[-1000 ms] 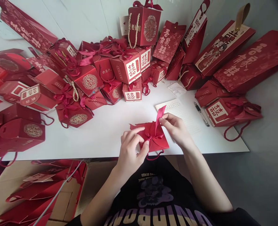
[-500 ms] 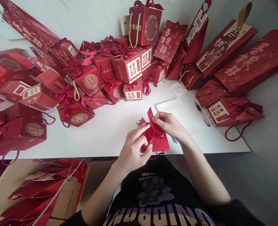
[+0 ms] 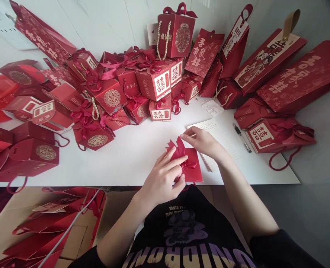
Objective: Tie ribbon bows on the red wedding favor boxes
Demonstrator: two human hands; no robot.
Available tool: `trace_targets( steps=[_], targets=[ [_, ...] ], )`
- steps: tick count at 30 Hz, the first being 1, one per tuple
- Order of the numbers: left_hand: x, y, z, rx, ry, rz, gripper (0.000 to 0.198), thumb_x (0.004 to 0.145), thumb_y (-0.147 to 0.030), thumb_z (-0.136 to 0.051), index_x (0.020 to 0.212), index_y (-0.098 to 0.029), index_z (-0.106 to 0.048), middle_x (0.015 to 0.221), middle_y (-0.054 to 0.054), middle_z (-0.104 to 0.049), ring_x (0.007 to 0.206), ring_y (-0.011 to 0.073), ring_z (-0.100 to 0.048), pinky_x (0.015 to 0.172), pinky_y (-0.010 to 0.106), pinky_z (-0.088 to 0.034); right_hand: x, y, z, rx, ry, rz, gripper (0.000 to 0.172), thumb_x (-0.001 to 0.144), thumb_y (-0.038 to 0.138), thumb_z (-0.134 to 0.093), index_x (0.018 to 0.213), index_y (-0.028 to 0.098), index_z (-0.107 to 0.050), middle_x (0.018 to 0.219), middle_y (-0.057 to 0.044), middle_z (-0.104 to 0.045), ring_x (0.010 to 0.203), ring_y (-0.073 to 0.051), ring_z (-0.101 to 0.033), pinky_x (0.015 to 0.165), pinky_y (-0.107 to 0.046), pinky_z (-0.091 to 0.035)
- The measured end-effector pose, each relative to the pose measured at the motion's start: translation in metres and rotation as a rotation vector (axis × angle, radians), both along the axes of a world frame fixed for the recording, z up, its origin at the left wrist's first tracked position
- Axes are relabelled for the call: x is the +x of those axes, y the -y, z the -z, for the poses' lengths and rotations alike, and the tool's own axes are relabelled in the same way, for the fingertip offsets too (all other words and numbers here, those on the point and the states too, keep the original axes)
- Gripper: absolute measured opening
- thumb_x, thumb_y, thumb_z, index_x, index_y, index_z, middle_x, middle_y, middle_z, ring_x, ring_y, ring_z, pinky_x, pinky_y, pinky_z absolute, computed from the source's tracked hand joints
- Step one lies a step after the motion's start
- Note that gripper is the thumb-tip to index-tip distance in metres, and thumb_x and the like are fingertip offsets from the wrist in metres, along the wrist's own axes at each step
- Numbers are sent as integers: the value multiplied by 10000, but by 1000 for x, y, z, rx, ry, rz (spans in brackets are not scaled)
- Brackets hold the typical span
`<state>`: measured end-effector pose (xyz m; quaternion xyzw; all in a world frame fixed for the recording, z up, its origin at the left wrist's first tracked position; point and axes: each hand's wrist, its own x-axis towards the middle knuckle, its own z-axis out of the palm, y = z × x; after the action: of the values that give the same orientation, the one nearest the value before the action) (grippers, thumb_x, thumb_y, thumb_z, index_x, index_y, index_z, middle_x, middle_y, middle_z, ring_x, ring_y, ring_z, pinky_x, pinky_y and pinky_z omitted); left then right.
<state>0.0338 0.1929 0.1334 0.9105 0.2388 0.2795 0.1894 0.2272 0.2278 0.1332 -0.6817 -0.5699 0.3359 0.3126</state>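
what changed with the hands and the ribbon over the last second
The ribbon tail that the right hand held upright has been pulled down low over the flat red packet, still pinched. The left hand slid forward, its fingers now pinching the knot. The packet, the heap of gift boxes, the pen and the table stayed put.

Flat red gift pouch with ribbon (notched ends), near table's front edge.
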Motion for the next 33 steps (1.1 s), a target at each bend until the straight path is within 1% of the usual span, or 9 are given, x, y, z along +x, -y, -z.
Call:
trace_targets(
  steps=[4, 6, 10, 13, 20, 24, 27, 30, 33],
  targets=[
    [2, 1, 0, 5, -11, -14, 229, 828, -104, -494, 613, -183, -503, 1179, 76, -654, 1294, 314, -438, 1019, 495, -457, -7, -14, -9, -88, 76, -251, 429, 828, 488, -561, 539, 174, -609, 508, -9, -568, 535, -139, -518, 540, -278, -367],
    [2, 0, 0, 4, -11, -21, 269, 849, -125, -498, 585, -181, -488, 1180, 72, -654, 1282, 314, -452, 1023, 495, -456, -11, -18, -10, -157, -31, -330, 345, 797, 445, -620, 584, 176, -657, 537, -2, -610, 552, -136, -543, 562, -273, -398],
    [2, 0, 0, 6, 4, -27, 279, 867, -153, -507, 589, -172, -504, 1164, 76, -663, 1279, 311, -457, 1037, 496, -451, -17, -20, -6, -155, -261, -338, 118, 766, 296, -652, 763, 188, -699, 779, -17, -719, 720, -142, -628, 711, -274, -464],
    [2, 1, 1, 19, 14, -25, 256, 867, -156, -508, 612, -165, -531, 1158, 85, -665, 1279, 322, -454, 1037, 504, -450, -18, -19, -3, -146, -269, -359, 121, 771, 261, -608, 716, 171, -668, 729, -6, -692, 707, -133, -610, 699, -268, -454],
    [2, 2, 1, -11, 37, -22, 286, 866, -155, -512, 580, -179, -506, 1148, 52, -672, 1300, 328, -426, 1026, 510, -459, -22, -22, 1, -44, -188, -191, 182, 793, 303, -566, 678, 166, -601, 653, 9, -615, 628, -125, -546, 638, -264, -417],
    [1, 3, 0, -65, 52, -24, 296, 865, -141, -512, 574, -184, -482, 1182, 55, -654, 1333, 313, -379, 1031, 513, -454, -13, 8, -10, 142, -99, 37, 215, 845, 403, -538, 806, 193, -564, 812, -30, -641, 737, -151, -567, 678, -267, -416],
    [0, 3, 0, -105, 45, -26, 296, 869, -145, -507, 578, -187, -475, 1211, 64, -637, 1341, 300, -371, 1037, 515, -446, -3, 51, -22, 107, 19, 222, 420, 875, 551, -445, 646, 205, -505, 555, 8, -507, 526, -128, -450, 525, -261, -350],
    [0, 3, 0, -132, 47, -14, 297, 876, -153, -499, 584, -186, -465, 1240, 69, -618, 1350, 295, -357, 1038, 516, -441, -1, 88, -26, -102, 6, 73, 526, 873, 612, -403, 559, 199, -489, 486, 21, -424, 478, -117, -372, 487, -262, -308],
    [1, 4, 1, -164, 44, -8, 296, 886, -160, -491, 592, -185, -460, 1283, 81, -586, 1366, 292, -328, 1038, 511, -440, -7, 104, -21, -182, -56, 26, 522, 846, 635, -437, 558, 200, -434, 511, 33, -393, 501, -111, -334, 485, -251, -299]
  ],
)
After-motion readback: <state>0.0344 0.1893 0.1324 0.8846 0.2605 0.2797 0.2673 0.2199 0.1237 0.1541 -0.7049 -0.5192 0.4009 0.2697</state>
